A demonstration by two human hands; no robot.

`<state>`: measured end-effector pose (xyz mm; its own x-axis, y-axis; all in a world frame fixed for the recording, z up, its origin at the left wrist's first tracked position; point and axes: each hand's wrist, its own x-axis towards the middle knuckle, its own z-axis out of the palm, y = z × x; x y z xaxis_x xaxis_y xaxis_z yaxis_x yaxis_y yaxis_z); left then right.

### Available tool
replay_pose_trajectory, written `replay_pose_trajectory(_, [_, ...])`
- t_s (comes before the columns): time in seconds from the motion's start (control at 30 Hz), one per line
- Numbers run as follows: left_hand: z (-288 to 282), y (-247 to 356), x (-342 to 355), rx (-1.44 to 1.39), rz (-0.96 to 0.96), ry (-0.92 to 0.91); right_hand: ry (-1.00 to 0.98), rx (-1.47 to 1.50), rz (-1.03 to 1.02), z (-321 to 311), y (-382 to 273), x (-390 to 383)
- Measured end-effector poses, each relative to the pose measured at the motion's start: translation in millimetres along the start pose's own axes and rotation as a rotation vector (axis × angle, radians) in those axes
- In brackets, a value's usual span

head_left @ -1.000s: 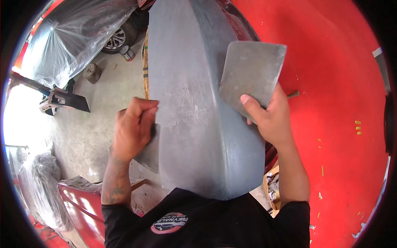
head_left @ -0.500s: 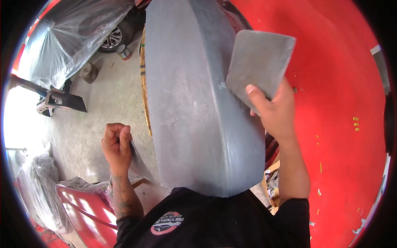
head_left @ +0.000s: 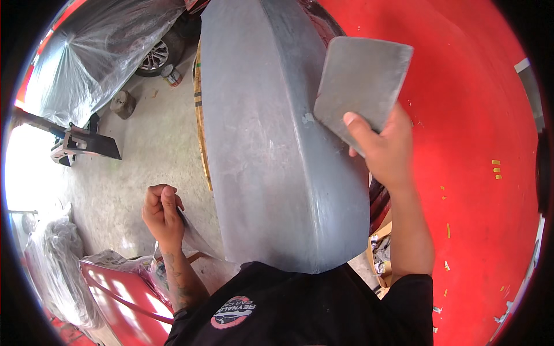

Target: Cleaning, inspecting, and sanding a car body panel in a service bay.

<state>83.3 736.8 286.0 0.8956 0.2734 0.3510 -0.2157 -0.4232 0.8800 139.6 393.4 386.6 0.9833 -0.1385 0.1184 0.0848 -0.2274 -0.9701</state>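
Observation:
A long grey car body panel (head_left: 254,144) with a ridge along its length and scuffed, lighter patches runs down the middle to my shirt. My right hand (head_left: 381,150) grips a flat grey rectangular plate (head_left: 363,78) over the panel's upper right side, thumb on its face. Low at the panel's left, my left hand (head_left: 164,210) is closed on a thin grey sheet (head_left: 195,230) that hangs slanting down toward the panel's lower corner, partly hidden by the hand.
Red surface (head_left: 473,115) at right. Plastic-covered car with wheel (head_left: 154,56), can (head_left: 171,75), concrete block (head_left: 122,104) at upper left. Black stand (head_left: 81,144) at left. Plastic bundle (head_left: 57,259) and red panel (head_left: 121,294) at lower left. Cardboard box (head_left: 381,259) below the grey panel.
My left hand has moved down and away from the panel's left edge, still holding the sheet. My right hand has shifted slightly up and right with the plate.

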Motion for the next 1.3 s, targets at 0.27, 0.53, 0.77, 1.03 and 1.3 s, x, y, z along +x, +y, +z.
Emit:
replay_pose_trajectory(0.27, [1.5, 1.8, -1.8, -0.018, -0.002, 0.032, 0.046, 0.043, 0.007, -9.4, -2.1, -0.5])
replay_pose_trajectory(0.53, [1.3, 2.7, -2.1, -0.003, -0.009, 0.041, 0.005, 0.059, -0.002, -7.0, 2.6, 0.4])
replay_pose_trajectory(0.77, [1.6, 0.2, -2.5, -0.003, -0.012, 0.050, 0.000, 0.023, 0.026, 1.8, 7.0, 0.0])
replay_pose_trajectory(1.03, [-0.3, -1.5, -3.1, -0.025, -0.026, 0.065, -0.009, 0.019, 0.009, 3.7, 9.4, 0.9])
replay_pose_trajectory(1.3, [-1.4, -3.2, -4.1, -0.033, -0.034, 0.072, 0.001, 0.013, 0.020, 5.7, 10.9, -0.6])
